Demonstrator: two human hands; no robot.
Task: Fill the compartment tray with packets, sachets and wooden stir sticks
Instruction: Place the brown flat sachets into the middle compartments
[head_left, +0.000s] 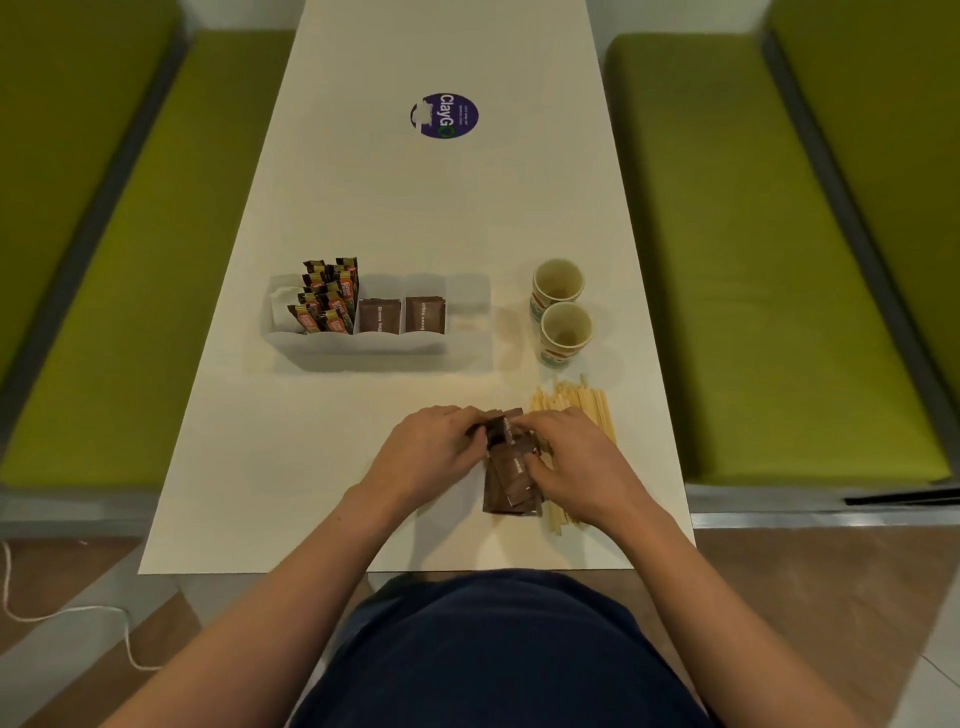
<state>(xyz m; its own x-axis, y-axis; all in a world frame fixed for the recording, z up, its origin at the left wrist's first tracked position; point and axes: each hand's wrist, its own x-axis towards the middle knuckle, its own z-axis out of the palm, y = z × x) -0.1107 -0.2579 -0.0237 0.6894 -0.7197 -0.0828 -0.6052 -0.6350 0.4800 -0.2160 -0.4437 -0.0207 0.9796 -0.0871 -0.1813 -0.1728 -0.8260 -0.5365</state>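
Near the front edge of the white tabletop (322, 467), the person's left hand (431, 457) and right hand (576, 462) closed in from either side on a loose pile of brown sachets (511, 483). The fingers of both curled around the upper ones, apparently to square them into a stack that would slide into a slot in one go.

The compartment tray (358, 345) stood farther back and to the left, well apart from the hands. Its left section held upright stick packets (327, 296), and the next two held more brown sachets standing on edge. The rightmost section looked unfilled, though its translucent walls made that hard to confirm.

The wooden stir sticks (582, 405) lay in a heap just beside the right hand, partly under it and not yet sorted. Two paper cups (558, 283) stood behind them. The task seemed roughly halfway done.
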